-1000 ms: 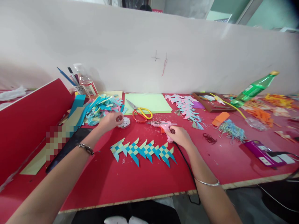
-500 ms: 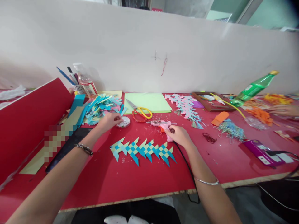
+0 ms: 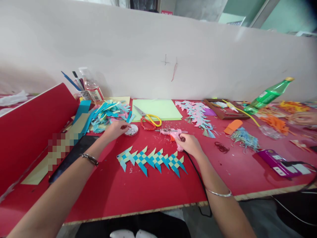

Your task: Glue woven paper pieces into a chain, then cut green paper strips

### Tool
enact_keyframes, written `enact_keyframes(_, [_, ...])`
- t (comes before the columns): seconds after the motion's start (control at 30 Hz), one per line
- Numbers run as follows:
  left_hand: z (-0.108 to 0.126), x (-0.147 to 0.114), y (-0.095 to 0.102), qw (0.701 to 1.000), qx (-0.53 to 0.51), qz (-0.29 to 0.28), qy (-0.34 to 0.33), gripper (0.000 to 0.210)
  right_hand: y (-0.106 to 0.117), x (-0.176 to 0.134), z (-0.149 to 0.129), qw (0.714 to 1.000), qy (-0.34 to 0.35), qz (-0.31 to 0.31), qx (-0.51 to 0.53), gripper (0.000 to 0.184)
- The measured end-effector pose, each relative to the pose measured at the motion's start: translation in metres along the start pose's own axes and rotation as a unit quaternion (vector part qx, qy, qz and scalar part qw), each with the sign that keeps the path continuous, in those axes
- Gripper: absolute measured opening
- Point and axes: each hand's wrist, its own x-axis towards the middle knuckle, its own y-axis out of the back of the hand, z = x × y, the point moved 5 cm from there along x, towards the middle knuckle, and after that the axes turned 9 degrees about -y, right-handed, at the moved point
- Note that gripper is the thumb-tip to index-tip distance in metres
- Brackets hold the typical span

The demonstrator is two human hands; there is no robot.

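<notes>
My right hand [image 3: 191, 145] is wrapped round the handle of a pink hot glue gun [image 3: 176, 133], its nozzle pointing left. A black cord trails from the gun over the table edge. Beside a small round white dish [image 3: 131, 130], my left hand [image 3: 116, 131] has its fingertips pressed together at the rim; what they pinch, if anything, is too small to make out. Between my forearms lie several woven yellow-and-blue paper fish [image 3: 151, 160] in a row, flat on the red table. Scissors [image 3: 151, 120] with red and yellow handles rest behind the glue gun.
Blue and yellow paper strips [image 3: 110, 115] are heaped at left. Behind are pale green sheets [image 3: 158, 109] and pink-blue woven fish [image 3: 196, 114]. On the right are a leaning green bottle [image 3: 269, 94], a purple power strip [image 3: 279, 163] and another person's hand [image 3: 303, 118].
The other person's hand at the far right has shifted slightly. My hands, the glue gun and the woven fish show no clear movement.
</notes>
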Motion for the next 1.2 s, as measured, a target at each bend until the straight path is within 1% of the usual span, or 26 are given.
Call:
enact_keyframes(0.2, [0.0,-0.002,0.004,1.0,-0.017,0.017,0.005,0.025,0.0,0.0,0.0,1.0,0.0,-0.001,-0.004,0.034])
enact_keyframes(0.4, [0.002,-0.004,0.011,0.996,-0.043,0.073,0.027,0.028,-0.001,0.0,0.0,1.0,-0.003,-0.002,-0.003,0.034])
enact_keyframes(0.57, [0.007,-0.01,0.018,0.992,-0.076,0.095,0.039,0.031,0.001,0.0,-0.001,1.0,-0.008,0.001,-0.005,0.032])
enact_keyframes(0.67, [0.011,-0.018,0.023,0.989,-0.093,0.107,0.05,0.028,0.002,-0.001,-0.002,1.0,-0.007,0.0,-0.004,0.031])
enact_keyframes(0.77, [0.012,-0.03,0.026,0.983,-0.119,0.119,0.078,0.026,0.002,-0.001,-0.002,1.0,-0.003,0.001,0.0,0.032])
enact_keyframes(0.9, [0.006,-0.046,0.025,0.97,-0.177,0.139,0.092,0.021,0.001,0.0,-0.001,1.0,-0.001,-0.001,0.004,0.032])
enact_keyframes(1.0, [-0.002,-0.056,0.025,0.964,-0.189,0.154,0.102,0.017,0.001,0.0,0.0,1.0,-0.001,-0.004,0.006,0.03])
enact_keyframes(1.1, [-0.007,-0.058,0.026,0.966,-0.177,0.152,0.109,0.017,0.0,0.0,0.001,1.0,0.003,-0.006,0.009,0.031])
enact_keyframes(1.2, [-0.007,-0.048,0.024,0.975,-0.154,0.128,0.099,0.018,-0.001,0.001,0.002,1.0,0.008,-0.004,0.013,0.033])
